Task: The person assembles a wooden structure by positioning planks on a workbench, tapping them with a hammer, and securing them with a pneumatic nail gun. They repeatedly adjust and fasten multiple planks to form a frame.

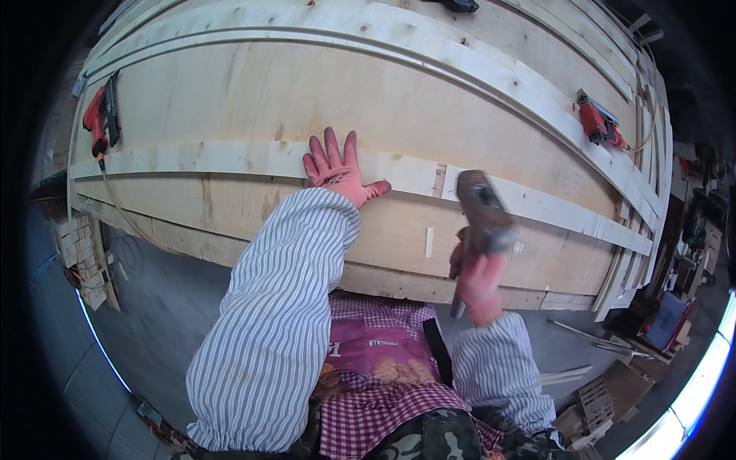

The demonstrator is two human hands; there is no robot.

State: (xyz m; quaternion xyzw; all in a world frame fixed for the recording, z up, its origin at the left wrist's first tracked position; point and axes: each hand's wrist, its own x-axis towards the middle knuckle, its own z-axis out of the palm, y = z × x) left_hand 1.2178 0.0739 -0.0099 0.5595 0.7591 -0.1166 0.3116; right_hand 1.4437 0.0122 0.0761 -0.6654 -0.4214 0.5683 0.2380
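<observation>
My left hand (336,170), in a pink work glove, lies flat with fingers spread on a pale wooden strip (230,158). This strip runs across a large plywood panel (276,92). To the right of that hand, a short gap shows between the strip and another strip (552,207) that continues the line. My right hand (481,285), also gloved in pink, is wrapped round the handle of a hammer (484,211). The hammer is blurred, its metal head raised near the left end of the second strip. A small sliver of wood (429,242) lies on the panel between my hands.
A red nail gun (95,123) with a hose rests at the panel's left end, another red nail gun (599,124) at the right. Long wooden strips (429,46) cross the far side. Wood blocks (80,257) are stacked at lower left; boards and clutter (613,391) lie at lower right.
</observation>
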